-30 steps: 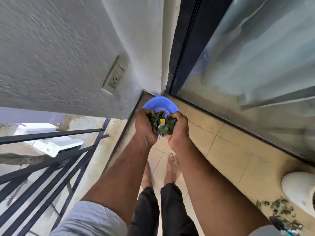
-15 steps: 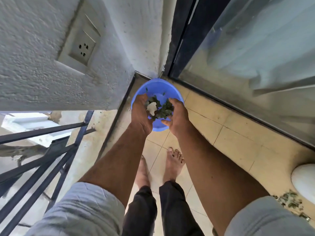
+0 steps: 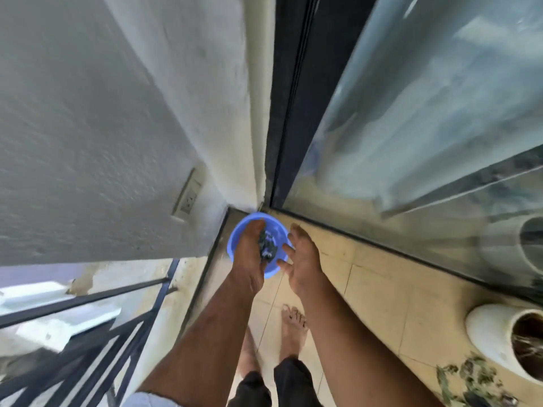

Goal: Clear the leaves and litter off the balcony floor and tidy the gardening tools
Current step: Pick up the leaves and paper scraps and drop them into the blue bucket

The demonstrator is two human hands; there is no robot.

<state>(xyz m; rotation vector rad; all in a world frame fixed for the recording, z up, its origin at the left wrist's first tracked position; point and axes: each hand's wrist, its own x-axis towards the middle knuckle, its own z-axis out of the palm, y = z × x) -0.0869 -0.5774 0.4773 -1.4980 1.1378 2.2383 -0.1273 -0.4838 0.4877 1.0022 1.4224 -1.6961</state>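
Two bare feet [image 3: 289,327] stand on the tiled floor [image 3: 379,292], close under the two arms. Off to the right of the hands and nearer than they are, one loose pile [image 3: 470,380] of green leaves lies on the floor, touching one white pot [image 3: 490,336]. Those leaves look light, thin and crumbly, so I think they are best scooped with both hands cupped under the pile, not pinched one by one; wind could blow them. Farther out, the left hand [image 3: 249,259] is over the one blue bowl [image 3: 249,227], and dark leaf bits [image 3: 269,248] sit just at its fingers; it is too blurry to tell if it holds them or they are falling. The right hand [image 3: 302,259] is just right of the bowl, fingers [image 3: 285,254] spread and holding nothing, with a small gap to the left hand. The bowl sits on the floor in the corner, beyond both hands, beside the wall [image 3: 117,127] with its one socket [image 3: 188,198] and the glass door [image 3: 426,127]. A black railing [image 3: 88,333] runs far left of the hands.
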